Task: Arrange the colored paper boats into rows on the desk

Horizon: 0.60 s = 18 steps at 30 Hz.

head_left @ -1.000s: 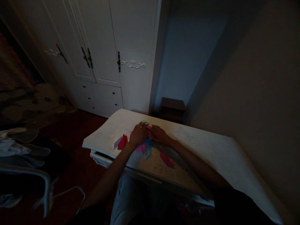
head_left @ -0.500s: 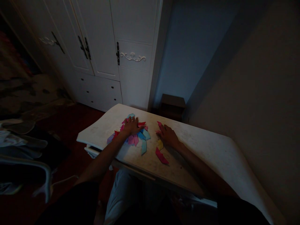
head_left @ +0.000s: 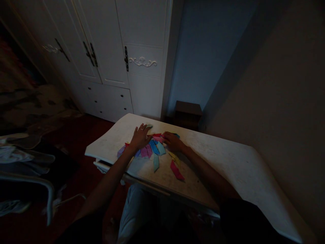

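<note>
Folded paper pieces in several colours lie in a loose heap on the white table [head_left: 223, 159]. My left hand [head_left: 139, 137] rests over the heap's far left side, fingers spread, with a pale green piece [head_left: 148, 126] at its fingertips and a red piece [head_left: 156, 135] by its thumb. My right hand [head_left: 173, 141] is at the heap's right side, its fingers bent together on a pink piece [head_left: 159, 139]. Blue [head_left: 153, 148], light teal [head_left: 156, 162] and purple [head_left: 121, 151] pieces lie nearer me. Below my right hand are a yellow piece [head_left: 174, 156] and a crimson piece [head_left: 177, 170].
A white wardrobe [head_left: 147, 91] stands behind the table, with a small brown cabinet [head_left: 188, 107] to its right. An open drawer [head_left: 102, 165] juts out at the table's left front. A chair with a curved frame [head_left: 49, 196] is at the left.
My right hand has moved left to the heap, and pink paper has shifted with it. My left hand has turned slightly, lying a little further left.
</note>
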{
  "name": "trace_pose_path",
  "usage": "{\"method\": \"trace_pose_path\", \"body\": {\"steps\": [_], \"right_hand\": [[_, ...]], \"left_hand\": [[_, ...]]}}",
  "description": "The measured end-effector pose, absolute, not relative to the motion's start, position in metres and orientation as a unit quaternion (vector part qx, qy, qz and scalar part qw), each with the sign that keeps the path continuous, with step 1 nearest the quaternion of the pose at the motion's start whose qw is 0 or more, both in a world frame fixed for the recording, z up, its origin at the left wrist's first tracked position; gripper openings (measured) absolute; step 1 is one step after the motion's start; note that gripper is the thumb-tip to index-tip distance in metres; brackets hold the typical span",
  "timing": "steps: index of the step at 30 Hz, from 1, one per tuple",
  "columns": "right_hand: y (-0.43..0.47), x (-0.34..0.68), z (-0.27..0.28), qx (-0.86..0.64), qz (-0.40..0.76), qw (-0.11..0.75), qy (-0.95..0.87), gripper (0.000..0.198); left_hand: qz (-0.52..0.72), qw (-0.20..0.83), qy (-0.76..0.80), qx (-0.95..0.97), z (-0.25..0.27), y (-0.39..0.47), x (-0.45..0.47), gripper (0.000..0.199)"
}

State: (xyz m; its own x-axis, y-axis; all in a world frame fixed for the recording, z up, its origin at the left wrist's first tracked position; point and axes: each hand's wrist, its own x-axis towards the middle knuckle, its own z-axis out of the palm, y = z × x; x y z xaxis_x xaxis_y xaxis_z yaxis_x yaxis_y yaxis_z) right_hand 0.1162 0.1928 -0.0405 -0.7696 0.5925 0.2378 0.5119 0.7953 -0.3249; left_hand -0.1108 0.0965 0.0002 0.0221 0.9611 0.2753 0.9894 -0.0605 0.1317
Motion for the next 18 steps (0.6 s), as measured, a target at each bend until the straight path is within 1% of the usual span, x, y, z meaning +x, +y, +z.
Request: {"method": "trace_pose_path", "body": {"steps": [2,4,10,14,16,18], "right_hand": [[0.204,0.122,-0.041,-0.333,0.113,0.176,-0.920,0.038],[0.213,0.132,-0.041,-0.374,0.104,0.182,-0.904,0.040],[0.219,0.169,-0.045,-0.449,0.089,0.165,-0.874,0.046],[0.209,0.188,-0.045,-0.481,0.076,0.164,-0.858,0.052],[0.202,0.191,-0.043,-0.482,0.074,0.163,-0.858,0.055],[0.193,0.191,-0.041,-0.476,0.074,0.164,-0.861,0.057]], "left_hand": [[-0.128,0.039,-0.685,-0.716,0.002,0.080,-0.112,0.053],[-0.107,0.026,-0.672,-0.732,0.000,0.065,-0.110,0.055],[-0.071,-0.016,-0.640,-0.765,-0.017,0.048,-0.091,0.074],[-0.074,-0.010,-0.642,-0.763,-0.025,0.053,-0.084,0.086],[-0.079,-0.003,-0.643,-0.762,-0.026,0.054,-0.084,0.085],[-0.099,0.014,-0.649,-0.754,-0.024,0.053,-0.086,0.077]]}}
